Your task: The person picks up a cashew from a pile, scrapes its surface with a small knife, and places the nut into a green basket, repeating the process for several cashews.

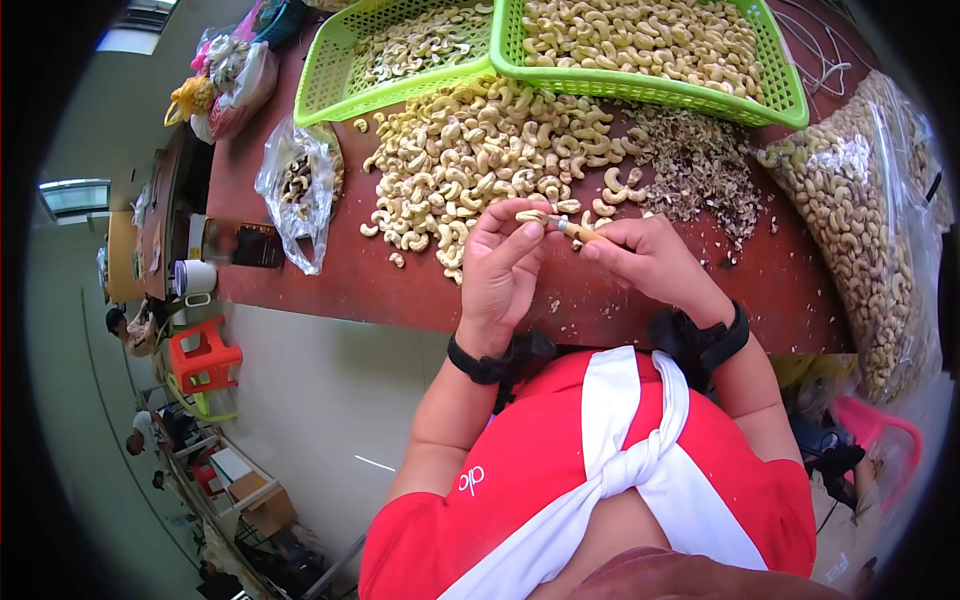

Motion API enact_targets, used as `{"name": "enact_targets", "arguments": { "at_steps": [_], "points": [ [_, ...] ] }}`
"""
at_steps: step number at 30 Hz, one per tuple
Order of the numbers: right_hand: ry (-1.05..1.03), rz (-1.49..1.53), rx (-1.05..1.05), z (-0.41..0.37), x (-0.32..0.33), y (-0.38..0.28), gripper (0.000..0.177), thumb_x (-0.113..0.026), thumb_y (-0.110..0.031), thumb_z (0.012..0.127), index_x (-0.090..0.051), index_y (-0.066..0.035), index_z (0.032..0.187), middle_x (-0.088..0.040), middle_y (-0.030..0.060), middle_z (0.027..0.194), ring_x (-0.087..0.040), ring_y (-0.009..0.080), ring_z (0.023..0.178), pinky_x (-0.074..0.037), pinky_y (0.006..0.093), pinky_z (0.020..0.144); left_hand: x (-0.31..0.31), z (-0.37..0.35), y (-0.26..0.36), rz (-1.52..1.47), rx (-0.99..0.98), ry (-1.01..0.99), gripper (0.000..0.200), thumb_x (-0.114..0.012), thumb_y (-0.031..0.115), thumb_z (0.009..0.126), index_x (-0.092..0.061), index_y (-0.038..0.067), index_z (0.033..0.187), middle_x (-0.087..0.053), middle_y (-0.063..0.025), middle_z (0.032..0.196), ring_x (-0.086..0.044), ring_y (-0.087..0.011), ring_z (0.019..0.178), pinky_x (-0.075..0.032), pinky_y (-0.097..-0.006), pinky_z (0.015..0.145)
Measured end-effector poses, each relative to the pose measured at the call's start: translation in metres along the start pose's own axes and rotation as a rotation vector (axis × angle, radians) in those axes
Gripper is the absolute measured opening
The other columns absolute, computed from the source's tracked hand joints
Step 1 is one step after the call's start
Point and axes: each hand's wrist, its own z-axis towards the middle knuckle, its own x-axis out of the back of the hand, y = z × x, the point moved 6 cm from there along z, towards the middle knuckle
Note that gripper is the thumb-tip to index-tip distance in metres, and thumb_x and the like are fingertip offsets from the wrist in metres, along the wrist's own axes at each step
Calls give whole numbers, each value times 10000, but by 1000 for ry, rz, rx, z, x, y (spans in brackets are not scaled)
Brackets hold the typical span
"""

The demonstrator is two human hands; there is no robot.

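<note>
Between the thumb and fingers of my left hand (505,270) is a cashew nut (531,215). My right hand (660,258) grips a small knife (580,232) by its wooden handle, with the short metal tip against or very near the nut. Both hands are over the near part of the red table (400,290). Just beyond them spreads a large pile of pale cashews (480,150), some with reddish skin patches. Right of that pile lies a heap of brown skin flakes (700,170).
At the back stand two green baskets, a left basket (330,60) and a right basket (640,80), both holding cashews. A big clear bag of cashews (850,210) leans at the right edge. On the left lie a plastic bag with dark pieces (300,200) and a white mug (194,278).
</note>
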Motion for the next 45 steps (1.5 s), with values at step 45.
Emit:
{"name": "enact_targets", "arguments": {
  "at_steps": [45],
  "points": [
    [324, 93, -56, -41, 72, 35, 284, -547, -277, 825, -588, -30, 691, -430, -47, 478, -385, 16, 428, -293, 200, 388, -126, -44, 88, 1218, -1422, -150, 335, -541, -60, 778, -418, -3, 1084, -489, -199, 1017, -564, -232, 802, -505, -327, 726]
  ]
}}
